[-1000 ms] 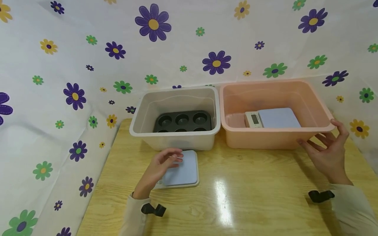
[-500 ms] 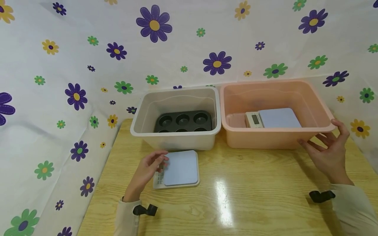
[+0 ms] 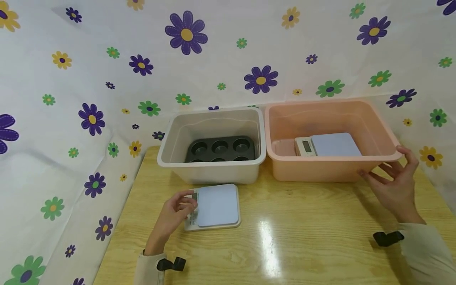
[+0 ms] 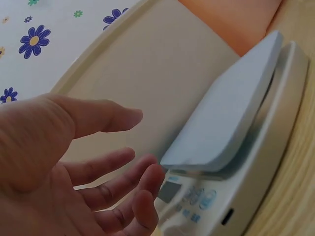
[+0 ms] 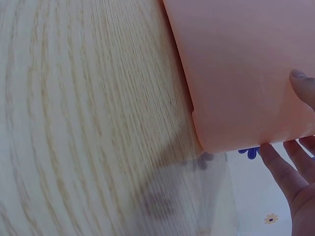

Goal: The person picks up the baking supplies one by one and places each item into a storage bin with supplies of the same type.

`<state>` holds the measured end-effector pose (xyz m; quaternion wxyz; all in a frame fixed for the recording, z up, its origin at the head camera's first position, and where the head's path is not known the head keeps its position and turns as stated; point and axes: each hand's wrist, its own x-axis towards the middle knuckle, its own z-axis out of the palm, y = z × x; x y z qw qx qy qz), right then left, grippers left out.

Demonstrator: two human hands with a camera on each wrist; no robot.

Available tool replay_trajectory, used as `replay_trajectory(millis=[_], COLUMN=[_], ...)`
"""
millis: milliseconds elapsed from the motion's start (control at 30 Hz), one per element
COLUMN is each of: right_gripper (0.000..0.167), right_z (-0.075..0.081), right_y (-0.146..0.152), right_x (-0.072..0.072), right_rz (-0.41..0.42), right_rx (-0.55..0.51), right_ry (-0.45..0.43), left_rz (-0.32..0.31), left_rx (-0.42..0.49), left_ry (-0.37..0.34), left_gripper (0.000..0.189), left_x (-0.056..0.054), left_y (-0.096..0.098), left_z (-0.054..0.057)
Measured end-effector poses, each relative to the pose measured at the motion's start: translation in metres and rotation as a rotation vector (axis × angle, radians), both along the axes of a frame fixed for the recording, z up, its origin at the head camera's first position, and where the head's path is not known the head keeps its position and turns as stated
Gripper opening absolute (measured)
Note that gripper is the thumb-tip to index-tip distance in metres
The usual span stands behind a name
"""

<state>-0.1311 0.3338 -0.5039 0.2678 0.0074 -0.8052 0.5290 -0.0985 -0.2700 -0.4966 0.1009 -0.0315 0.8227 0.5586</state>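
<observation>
A digital kitchen scale (image 3: pixel 218 206) with a pale blue platform lies on the table in front of the whitish bin. Over its button end hovers my left hand (image 3: pixel 173 213), fingers loosely bent and nothing between them; the left wrist view shows the display and buttons beside the fingertips. My right hand (image 3: pixel 397 194) holds the front right corner of the peach plastic bin (image 3: pixel 313 170). In the right wrist view its thumb (image 5: pixel 301 86) is at one wall and the fingers spread along the other. Inside that bin sits a second kitchen scale (image 3: pixel 335 144).
The whitish bin (image 3: pixel 213 174) stands left of the peach one, nearly touching it, and contains a dark muffin tin (image 3: pixel 219 147). Both are on a wooden table (image 3: pixel 303 233). Behind and to the left hangs a white flowered cloth (image 3: pixel 213 59).
My left hand has moved left, from above the front scale's platform to its button end. The right hand keeps its place on the bin corner.
</observation>
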Motion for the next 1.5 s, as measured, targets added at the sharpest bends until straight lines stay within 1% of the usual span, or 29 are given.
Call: replay_trajectory(millis=[133, 267, 433, 533, 600, 767, 833, 900, 1067, 1133, 1300, 1500], right_gripper=[0.109, 0.109, 0.110, 0.110, 0.110, 0.108, 0.108, 0.108, 0.108, 0.108, 0.108, 0.106], right_z=[0.000, 0.000, -0.001, -0.001, -0.002, -0.001, -0.001, -0.001, -0.003, -0.004, -0.005, -0.007], right_y=[0.000, 0.000, 0.000, 0.000, 0.000, 0.001, 0.001, 0.001, 0.002, 0.003, 0.005, 0.006], right_x=[0.000, 0.000, 0.000, 0.000, 0.000, -0.001, -0.001, -0.002, -0.001, -0.001, -0.001, -0.002], right_rz=[0.004, 0.003, -0.002, -0.003, 0.000, 0.026, 0.029, 0.018, 0.013, 0.027, 0.050, 0.063], right_rx=[-0.006, -0.044, -0.053, -0.046, -0.045, -0.045, -0.033, -0.012, 0.003, 0.005, 0.004, 0.018], right_ry=[-0.004, -0.012, -0.020, -0.019, -0.014, 0.014, 0.020, 0.017, 0.013, 0.026, 0.048, 0.061], left_rz=[0.057, 0.105, 0.134, 0.142, 0.136, 0.095, 0.100, 0.119, 0.178, 0.191, 0.188, 0.192], left_rx=[-0.035, -0.091, -0.132, -0.163, -0.195, -0.290, -0.311, -0.326, -0.332, -0.312, -0.264, -0.247], left_ry=[-0.003, 0.014, 0.019, 0.022, 0.031, 0.112, 0.134, 0.132, 0.122, 0.110, 0.057, 0.040], left_gripper=[0.051, 0.052, 0.049, 0.046, 0.040, 0.022, 0.021, 0.023, 0.029, 0.030, 0.032, 0.032], left_x=[0.006, 0.009, 0.012, 0.014, 0.016, 0.018, 0.018, 0.018, 0.021, 0.023, 0.025, 0.025], left_y=[-0.001, 0.001, 0.004, 0.006, 0.008, 0.017, 0.022, 0.026, 0.036, 0.039, 0.042, 0.041], left_z=[-0.005, -0.011, -0.015, -0.017, -0.020, -0.024, -0.025, -0.025, -0.025, -0.024, -0.022, -0.019])
